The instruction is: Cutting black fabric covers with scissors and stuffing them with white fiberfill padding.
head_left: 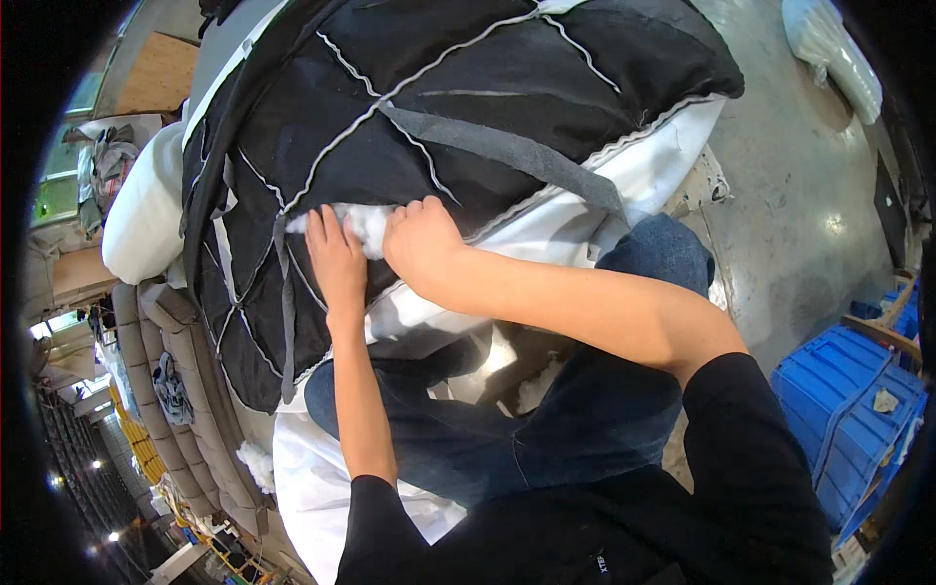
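A big black cushion cover [468,107] with white seam lines and grey straps lies across my lap, over a white inner cushion [643,171]. A tuft of white stuffing [363,222] shows at an opening in the black fabric. My left hand [334,255] lies flat on the cover just left of the stuffing, fingers touching it. My right hand [421,244] is closed on the stuffing from the right, pressing it into the opening. My knees in blue jeans [546,409] are below the cushion.
A white bolster [146,210] and a beige sofa piece [185,390] lie at the left. A loose clump of stuffing [255,463] sits by white cloth [312,487]. Blue plastic crates [848,409] stand at the right on the grey concrete floor [799,195]. A clear plastic bag [834,54] lies top right.
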### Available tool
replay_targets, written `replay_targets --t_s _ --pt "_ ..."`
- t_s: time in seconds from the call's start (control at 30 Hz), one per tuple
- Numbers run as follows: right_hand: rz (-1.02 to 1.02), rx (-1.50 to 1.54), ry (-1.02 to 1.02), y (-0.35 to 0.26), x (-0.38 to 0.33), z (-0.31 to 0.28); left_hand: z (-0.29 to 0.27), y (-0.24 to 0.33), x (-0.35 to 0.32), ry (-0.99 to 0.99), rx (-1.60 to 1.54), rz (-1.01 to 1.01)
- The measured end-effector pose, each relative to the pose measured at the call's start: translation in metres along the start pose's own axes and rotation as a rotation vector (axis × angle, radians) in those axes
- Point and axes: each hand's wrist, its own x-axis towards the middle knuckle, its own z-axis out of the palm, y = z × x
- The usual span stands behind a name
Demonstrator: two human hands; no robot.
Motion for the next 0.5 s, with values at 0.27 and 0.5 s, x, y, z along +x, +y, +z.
replay_targets --t_s 0.27,0.5 --pt "-0.017 0.07 0.224 -0.019 -0.008 -0.012 0.001 -0.034 0.006 -0.138 0.006 -0.077" --pt "-0.208 0.072 0.425 -0.017 -0.005 0.001 0.021 -0.013 0.008 -0.211 -0.304 0.085"
